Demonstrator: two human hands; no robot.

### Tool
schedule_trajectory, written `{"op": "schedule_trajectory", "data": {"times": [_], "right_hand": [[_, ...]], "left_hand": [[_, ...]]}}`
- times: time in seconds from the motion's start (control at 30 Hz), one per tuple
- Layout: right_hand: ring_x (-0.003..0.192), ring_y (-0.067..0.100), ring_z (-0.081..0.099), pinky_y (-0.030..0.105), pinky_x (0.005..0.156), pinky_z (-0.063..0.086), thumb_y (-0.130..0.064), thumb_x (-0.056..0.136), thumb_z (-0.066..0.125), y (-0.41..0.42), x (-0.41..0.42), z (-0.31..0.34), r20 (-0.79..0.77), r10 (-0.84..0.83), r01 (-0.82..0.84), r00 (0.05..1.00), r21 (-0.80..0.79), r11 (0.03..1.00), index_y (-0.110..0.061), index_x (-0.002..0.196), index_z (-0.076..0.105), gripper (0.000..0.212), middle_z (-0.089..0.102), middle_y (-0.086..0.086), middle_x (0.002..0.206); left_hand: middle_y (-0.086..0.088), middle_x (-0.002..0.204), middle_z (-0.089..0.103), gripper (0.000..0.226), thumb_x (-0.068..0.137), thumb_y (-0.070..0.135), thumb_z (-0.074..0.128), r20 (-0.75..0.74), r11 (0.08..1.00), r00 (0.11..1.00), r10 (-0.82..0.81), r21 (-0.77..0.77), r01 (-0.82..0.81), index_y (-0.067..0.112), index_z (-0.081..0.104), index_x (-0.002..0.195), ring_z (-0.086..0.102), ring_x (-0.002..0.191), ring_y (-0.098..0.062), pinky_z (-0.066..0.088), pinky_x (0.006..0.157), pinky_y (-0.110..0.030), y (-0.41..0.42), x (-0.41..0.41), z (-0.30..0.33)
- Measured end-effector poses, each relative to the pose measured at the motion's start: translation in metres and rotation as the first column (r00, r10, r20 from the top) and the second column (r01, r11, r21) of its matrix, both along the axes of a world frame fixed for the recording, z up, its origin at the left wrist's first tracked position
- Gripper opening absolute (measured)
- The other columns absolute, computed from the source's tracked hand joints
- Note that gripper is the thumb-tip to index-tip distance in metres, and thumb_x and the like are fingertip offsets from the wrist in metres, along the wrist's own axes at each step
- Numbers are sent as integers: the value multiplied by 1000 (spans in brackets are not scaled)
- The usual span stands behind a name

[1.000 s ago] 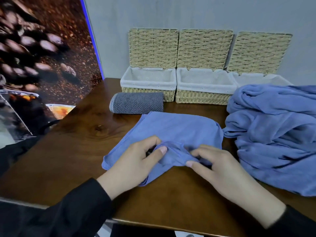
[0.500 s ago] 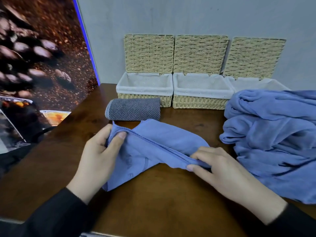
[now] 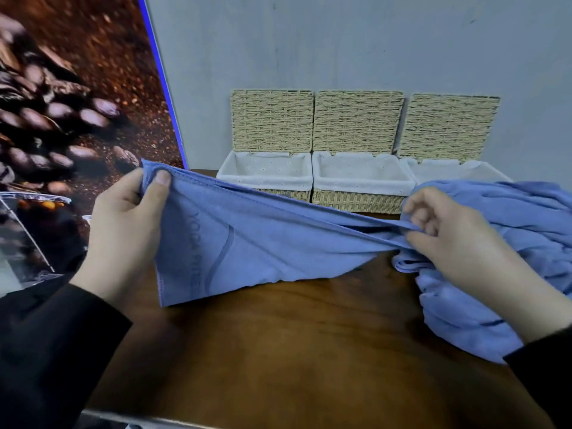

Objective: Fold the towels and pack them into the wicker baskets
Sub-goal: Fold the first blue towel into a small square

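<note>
Two hands stretch one blue towel (image 3: 247, 243) taut above the wooden surface (image 3: 309, 335). At the left, the left hand (image 3: 123, 224) pinches an upper corner, thumb on the near face of the hem, fingers curled behind it. From that corner the top edge runs down and rightward, while the body of the cloth hangs and its lower edge trails on the wood. Behind the middle stand three wicker baskets (image 3: 359, 184) with white liners and raised lids, nothing visible inside them. At the right, the right hand (image 3: 445, 233) holds the gathered far end in curled fingers, just over a heap of unfolded blue towels (image 3: 510, 243).

The step appears to be spreading before the first fold. It would go best if the right grip slid along the hem to the true corner, so that both corners are level and the cloth hangs square. Lowering it flat, clear of the heap, would avoid trapped creases.
</note>
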State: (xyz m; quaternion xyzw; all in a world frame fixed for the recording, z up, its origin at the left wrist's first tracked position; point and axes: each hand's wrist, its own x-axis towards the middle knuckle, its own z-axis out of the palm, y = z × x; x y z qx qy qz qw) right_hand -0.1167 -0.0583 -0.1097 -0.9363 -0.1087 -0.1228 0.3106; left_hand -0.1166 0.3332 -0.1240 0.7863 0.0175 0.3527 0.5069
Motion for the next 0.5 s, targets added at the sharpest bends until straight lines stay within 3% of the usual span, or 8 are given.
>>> {"op": "schedule_trajectory", "data": {"times": [0.07, 0.13, 0.2, 0.23, 0.37, 0.4, 0.47, 0.5], "right_hand": [[69, 18, 56, 44, 70, 48, -6, 89, 58, -4, -6, 15, -16, 87, -88, 996, -24, 996, -45, 95, 49, 41, 58, 0, 84], [91, 20, 63, 43, 81, 51, -6, 90, 48, -5, -14, 30, 54, 246, -243, 968, -49, 969, -52, 99, 49, 47, 63, -2, 103], [113, 9, 59, 18, 92, 45, 5, 91, 42, -5, -21, 41, 148, 388, -377, 910, -97, 921, -48, 102, 53, 55, 59, -19, 119], [115, 5, 58, 9, 90, 42, 10, 89, 43, -6, -22, 46, 161, 424, -407, 891, -127, 904, -45, 101, 57, 58, 58, -22, 119], [89, -15, 55, 8, 72, 40, 3, 96, 51, -16, -17, 64, 153, 319, -253, 935, -340, 906, -51, 99, 64, 56, 59, -35, 90], [85, -16, 54, 11, 69, 41, -7, 97, 53, -17, -18, 69, 126, 246, -183, 961, -379, 907, -52, 93, 64, 46, 60, -33, 83], [72, -3, 58, 30, 66, 51, -35, 96, 58, -21, -20, 72, 125, 136, -64, 983, -464, 884, -39, 71, 64, 26, 64, -19, 70], [66, 3, 57, 35, 64, 51, -52, 92, 58, -21, -21, 73, 116, 97, -23, 989, -515, 857, -32, 66, 63, 33, 63, -12, 65]], "left_hand": [[-5, 80, 54, 45, 101, 46, 52, -13, 1000, 1000, -22, 1, 22, 4, 58, 87, 46, 75, -13, 37, 65, -37, 1, 0, 7], [-5, 83, 60, 42, 102, 44, 53, -19, 998, 998, -59, -37, 58, 5, 62, 90, 51, 76, -12, 39, 68, -35, 0, -2, 13], [-9, 89, 68, 43, 101, 46, 53, -16, 994, 996, -87, -71, 86, 6, 65, 94, 56, 79, -13, 43, 72, -37, -1, -5, 20], [-13, 93, 71, 41, 102, 44, 52, -11, 992, 996, -92, -86, 90, 6, 67, 96, 58, 80, -13, 45, 73, -37, -2, -6, 24], [-13, 103, 75, 33, 102, 39, 54, 30, 976, 990, -136, -168, 139, 12, 73, 99, 64, 83, -15, 51, 78, -38, -12, -13, 39], [-12, 101, 75, 35, 101, 40, 54, 36, 974, 988, -147, -171, 151, 11, 72, 99, 63, 84, -16, 51, 79, -40, -13, -14, 42], [-15, 100, 73, 39, 99, 45, 55, 37, 972, 988, -148, -178, 153, 8, 70, 99, 62, 86, -18, 49, 80, -43, -11, -13, 45], [-18, 103, 72, 40, 99, 45, 55, 28, 967, 987, -158, -198, 160, 9, 70, 100, 64, 89, -20, 50, 84, -44, -10, -12, 46]]}}
